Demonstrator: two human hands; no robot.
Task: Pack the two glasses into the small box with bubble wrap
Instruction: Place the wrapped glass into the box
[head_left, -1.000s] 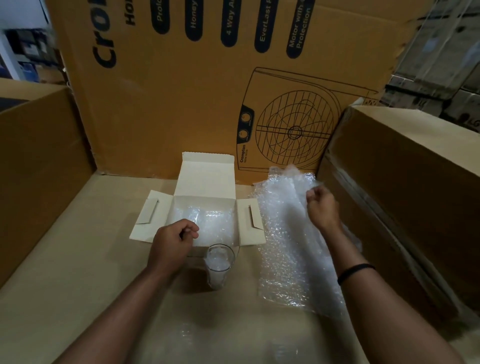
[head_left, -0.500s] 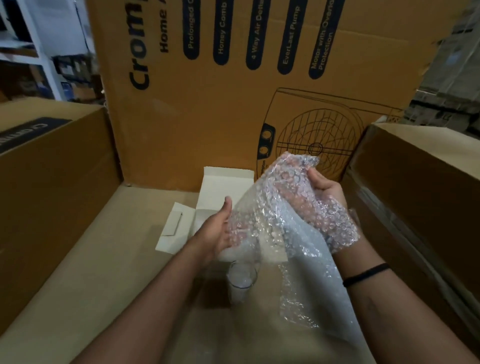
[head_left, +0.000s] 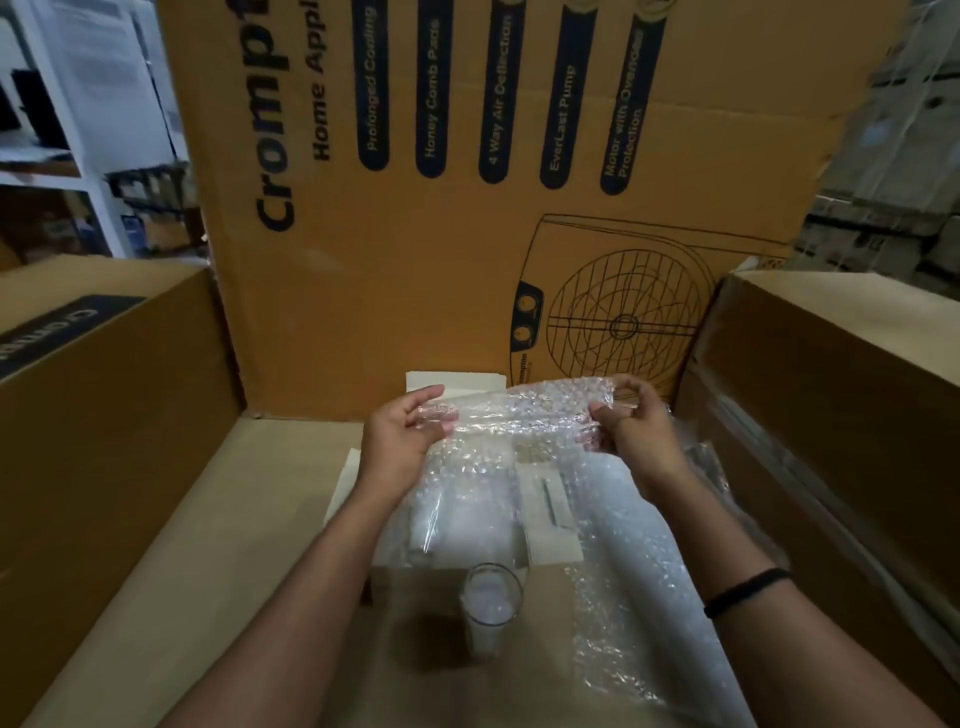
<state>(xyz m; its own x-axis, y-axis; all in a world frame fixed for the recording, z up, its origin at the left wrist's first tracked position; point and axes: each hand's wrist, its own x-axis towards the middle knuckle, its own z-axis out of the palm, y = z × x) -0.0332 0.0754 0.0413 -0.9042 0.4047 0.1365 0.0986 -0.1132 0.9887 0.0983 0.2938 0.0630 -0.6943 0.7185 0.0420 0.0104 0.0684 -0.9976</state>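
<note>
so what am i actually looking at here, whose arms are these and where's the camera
There is no machine here. These are a person's bare arms, filmed by one camera worn on their head, looking forward and down. The left hand and right hand each hold an end of a bubble wrap sheet, stretched above the small box, which sits open on a cardboard surface. One glass stands upright just in front of the box. A second glass isn't plainly visible. A large printed carton stands behind.

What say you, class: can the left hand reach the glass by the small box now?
Probably yes: the glass stands uncovered near the left hand, though that hand must first release the bubble wrap.
</note>
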